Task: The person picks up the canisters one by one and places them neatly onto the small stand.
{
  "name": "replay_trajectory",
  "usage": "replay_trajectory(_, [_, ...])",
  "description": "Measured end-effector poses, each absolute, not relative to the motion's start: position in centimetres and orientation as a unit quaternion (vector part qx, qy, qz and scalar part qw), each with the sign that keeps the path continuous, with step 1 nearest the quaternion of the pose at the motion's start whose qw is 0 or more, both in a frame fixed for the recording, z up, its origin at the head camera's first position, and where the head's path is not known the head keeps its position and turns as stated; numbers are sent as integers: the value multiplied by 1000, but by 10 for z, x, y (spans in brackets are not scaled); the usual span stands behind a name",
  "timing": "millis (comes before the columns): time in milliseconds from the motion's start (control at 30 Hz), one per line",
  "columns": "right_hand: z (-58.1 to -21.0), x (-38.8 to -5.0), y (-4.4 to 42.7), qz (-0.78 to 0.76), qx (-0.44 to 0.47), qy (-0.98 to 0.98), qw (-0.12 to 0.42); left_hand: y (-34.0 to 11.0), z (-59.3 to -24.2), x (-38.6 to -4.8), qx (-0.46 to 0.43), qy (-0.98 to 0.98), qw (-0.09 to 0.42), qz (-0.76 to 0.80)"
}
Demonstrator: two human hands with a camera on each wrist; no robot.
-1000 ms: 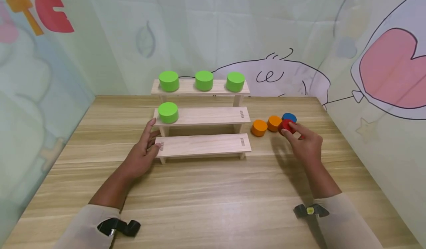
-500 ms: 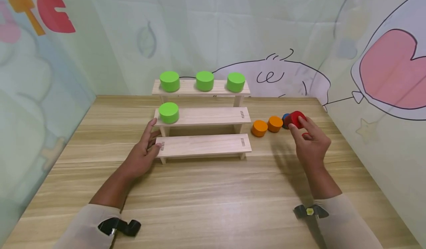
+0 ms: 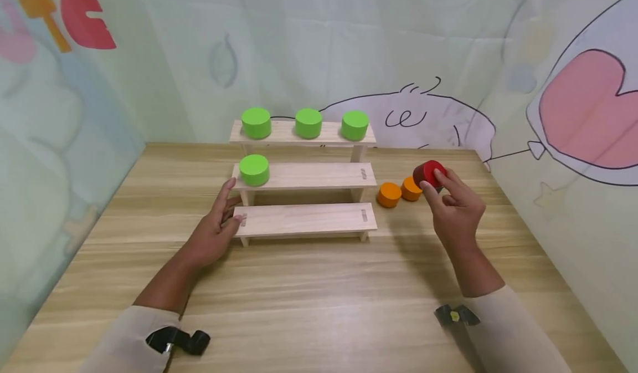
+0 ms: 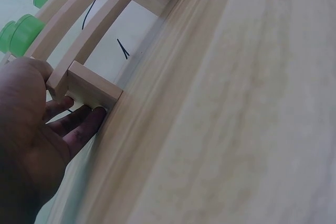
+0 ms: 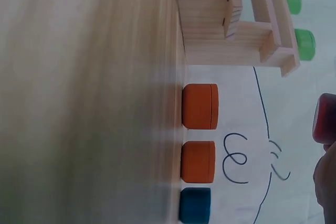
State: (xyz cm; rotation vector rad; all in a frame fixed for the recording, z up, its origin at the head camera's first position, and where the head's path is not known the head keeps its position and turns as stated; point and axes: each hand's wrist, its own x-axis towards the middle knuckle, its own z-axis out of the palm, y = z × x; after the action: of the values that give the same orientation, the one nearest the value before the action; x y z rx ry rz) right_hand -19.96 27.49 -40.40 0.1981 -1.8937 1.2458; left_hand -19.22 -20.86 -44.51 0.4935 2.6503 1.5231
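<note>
A three-tier wooden display stand (image 3: 304,219) stands mid-table in the head view. My left hand (image 3: 211,233) grips its left end, thumb over the lowest step and fingers against the side, as the left wrist view also shows. Between thumb and fingers of my right hand (image 3: 458,211), a red round block (image 3: 430,174) is pinched, raised above the table and tilted. Below it lie two orange round blocks (image 3: 389,194). A blue round block (image 5: 195,205) beside them shows in the right wrist view; the head view mostly hides it behind the red one.
Three green round blocks (image 3: 308,123) sit spaced along the top step. Another green block (image 3: 254,170) is at the left end of the middle step. The wooden tabletop (image 3: 309,301) extends in front, with a printed cloth backdrop (image 3: 319,35) behind.
My right hand has lifted the red block off the spot by the blue and orange ones, first rightward, then back left and higher. My left hand has stayed on the stand.
</note>
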Motion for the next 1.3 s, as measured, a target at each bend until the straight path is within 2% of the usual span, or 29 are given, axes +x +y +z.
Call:
replay_trajectory(200, [-392, -208, 249, 504, 113, -758, 398, -208, -445, -192, 161, 856, 21, 491])
replay_trajectory(433, [-372, -222, 216, 505, 192, -748, 385, -208, -445, -192, 162, 855, 17, 492])
replay_trajectory(700, [-358, -231, 180, 534, 224, -739, 346, -208, -446, -192, 162, 857, 14, 489])
replay_trajectory(1300, [-349, -240, 119, 512, 194, -820, 168, -208, -446, -192, 158, 860, 13, 486])
